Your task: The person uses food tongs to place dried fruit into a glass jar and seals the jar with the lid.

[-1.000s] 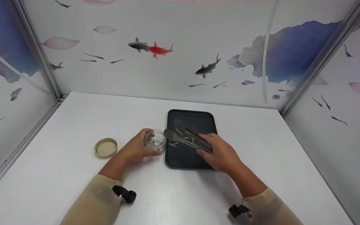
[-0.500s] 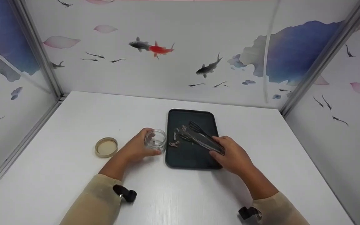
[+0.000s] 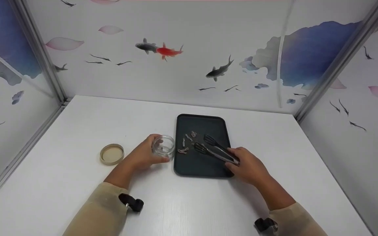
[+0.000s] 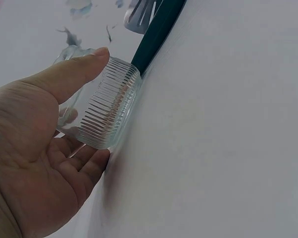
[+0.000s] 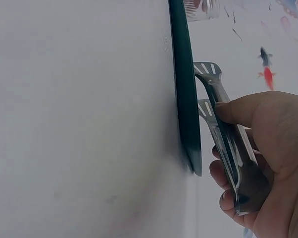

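Note:
My left hand [image 3: 145, 152] grips a ribbed clear glass jar [image 4: 107, 101] standing on the table by the tray's left edge. Something brownish shows through the jar's ribbed wall in the left wrist view. My right hand [image 3: 248, 166] holds metal tongs [image 5: 233, 144], their two slotted heads spread apart over the dark tray [image 3: 202, 167]. Nothing shows between the heads. Several small, thin, brownish-grey twisted pieces [image 3: 183, 150] lie on the tray's left half, just left of the tongs' heads. What they are, I cannot tell.
A round beige lid [image 3: 111, 154] lies on the white table [image 3: 162, 203], left of my left hand. Printed white panels [image 3: 176, 82] close off the table's back and sides.
My right hand has drawn the tongs away from the jar's mouth, to the right and nearer to me. The twisted pieces now show uncovered. My left hand and the jar stay in place.

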Demonstrator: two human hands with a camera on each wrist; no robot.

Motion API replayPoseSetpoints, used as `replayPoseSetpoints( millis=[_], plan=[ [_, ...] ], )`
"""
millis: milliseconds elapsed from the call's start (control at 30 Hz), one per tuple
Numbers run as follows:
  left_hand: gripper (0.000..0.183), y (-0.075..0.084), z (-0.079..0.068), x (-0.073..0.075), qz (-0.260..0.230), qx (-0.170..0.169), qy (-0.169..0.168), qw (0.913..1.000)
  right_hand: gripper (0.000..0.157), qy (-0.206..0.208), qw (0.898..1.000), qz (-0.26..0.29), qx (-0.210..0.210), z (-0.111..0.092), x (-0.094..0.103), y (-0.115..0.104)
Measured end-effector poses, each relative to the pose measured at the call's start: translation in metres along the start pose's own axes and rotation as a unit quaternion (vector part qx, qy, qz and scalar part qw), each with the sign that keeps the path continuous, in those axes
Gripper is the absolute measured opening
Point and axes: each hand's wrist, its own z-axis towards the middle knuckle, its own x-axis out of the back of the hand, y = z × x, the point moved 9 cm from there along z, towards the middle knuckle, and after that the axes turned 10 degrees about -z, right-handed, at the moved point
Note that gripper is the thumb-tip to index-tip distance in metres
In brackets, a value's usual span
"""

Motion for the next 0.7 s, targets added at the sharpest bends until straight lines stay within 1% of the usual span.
replayPoseSetpoints(
  millis=[133,367,500,700],
  plan=[
    [0.104,0.0010,-0.0009,-0.0002,-0.007,0.001,0.001,1.0000,0.063,-0.006,1.000,-0.012,-0.004,0.0011,-0.0020,0.0012],
    [0.106,0.0002,-0.0004,-0.0001,-0.001,0.005,0.001,1.0000,0.064,0.001,1.000,-0.007,-0.006,0.0022,-0.0001,0.0043],
    [0.107,-0.0004,0.0006,-0.0001,0.002,0.004,-0.001,1.0000,0.059,0.003,1.000,-0.010,-0.006,0.0029,0.0017,0.0062],
    [0.106,0.0004,0.0007,-0.0003,-0.004,0.001,-0.003,1.0000,0.050,0.010,0.999,-0.033,0.004,0.0036,0.0040,0.0057]
  ],
)
